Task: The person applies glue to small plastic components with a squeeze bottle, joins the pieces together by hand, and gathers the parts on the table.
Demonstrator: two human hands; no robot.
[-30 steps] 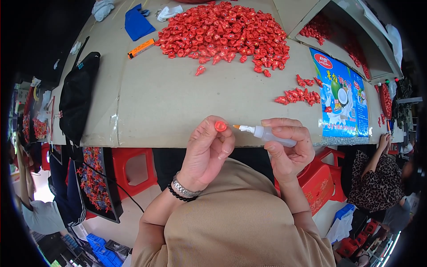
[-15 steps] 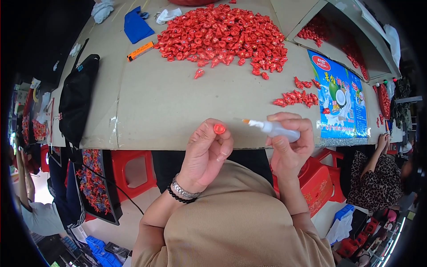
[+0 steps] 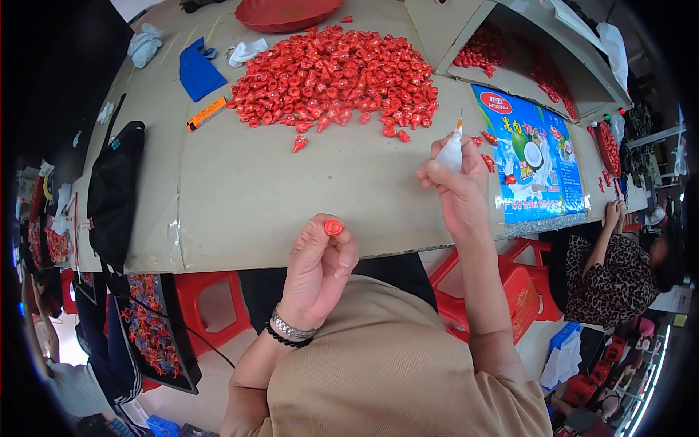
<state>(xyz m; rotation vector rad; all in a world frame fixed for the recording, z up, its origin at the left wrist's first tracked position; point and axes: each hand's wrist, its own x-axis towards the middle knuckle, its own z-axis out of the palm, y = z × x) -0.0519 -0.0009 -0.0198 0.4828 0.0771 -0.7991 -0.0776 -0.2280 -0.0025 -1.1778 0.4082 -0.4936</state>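
Between thumb and fingers, my left hand (image 3: pixel 318 266) pinches a small red hollow plastic piece (image 3: pixel 333 227), its round opening facing up, just over the table's near edge. My right hand (image 3: pixel 460 178) is wrapped round a small white squeeze bottle (image 3: pixel 451 151). The bottle stands upright in the grip, its thin needle tip with an orange base pointing away from me. A big heap of similar red pieces (image 3: pixel 338 76) lies on the table beyond both hands. A few red pieces (image 3: pixel 488 164) are beside my right hand, partly hidden by it.
A blue printed sheet (image 3: pixel 535 156) lies at the right, below an open box (image 3: pixel 510 54) with more red pieces. A red basin (image 3: pixel 287 14), blue cloth (image 3: pixel 199 71), orange box (image 3: pixel 207 113) and black bag (image 3: pixel 116 197) are further off. A person (image 3: pixel 619 269) sits at right.
My right hand has moved away from me with the bottle, whose tip swung from pointing left to pointing up. My left hand keeps its pinch on the red piece; the view has shifted slightly.
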